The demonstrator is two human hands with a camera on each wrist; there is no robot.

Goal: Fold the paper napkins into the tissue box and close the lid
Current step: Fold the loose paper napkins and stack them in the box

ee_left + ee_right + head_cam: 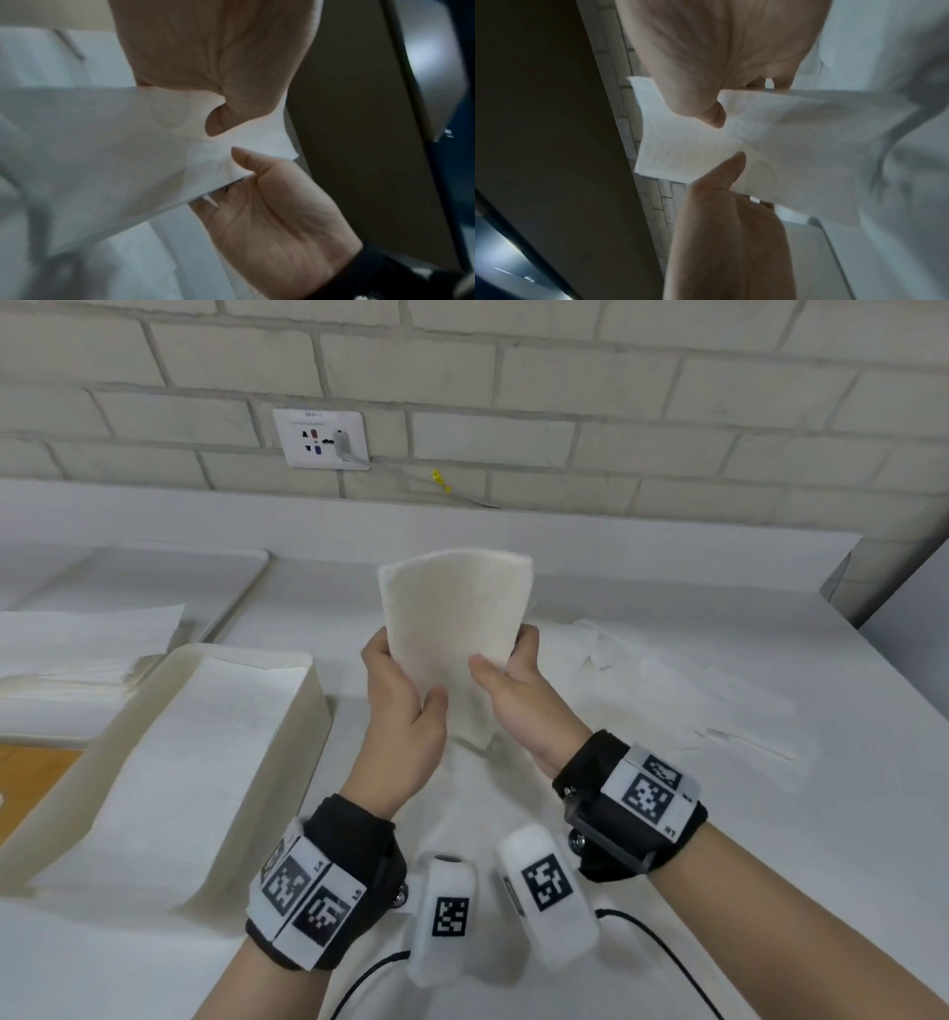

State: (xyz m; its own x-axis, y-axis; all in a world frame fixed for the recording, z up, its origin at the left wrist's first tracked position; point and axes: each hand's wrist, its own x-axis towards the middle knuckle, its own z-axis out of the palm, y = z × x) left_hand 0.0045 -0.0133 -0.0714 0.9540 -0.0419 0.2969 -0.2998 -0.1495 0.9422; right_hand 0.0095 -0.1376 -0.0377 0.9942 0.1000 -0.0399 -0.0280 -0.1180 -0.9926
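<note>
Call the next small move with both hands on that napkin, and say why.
Probably carry the folded napkin left and lower it into the open tissue box. Left hand and right hand both pinch it upright above the table, apparently already folded, and the box beside it holds flat napkins, lid not yet on.

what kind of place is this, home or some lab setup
Most likely a lab or workshop bench, not a home: a plain white worktop against a painted brick wall, a wall socket panel with a cable plugged in, and tracking markers strapped on both wrists.
</note>
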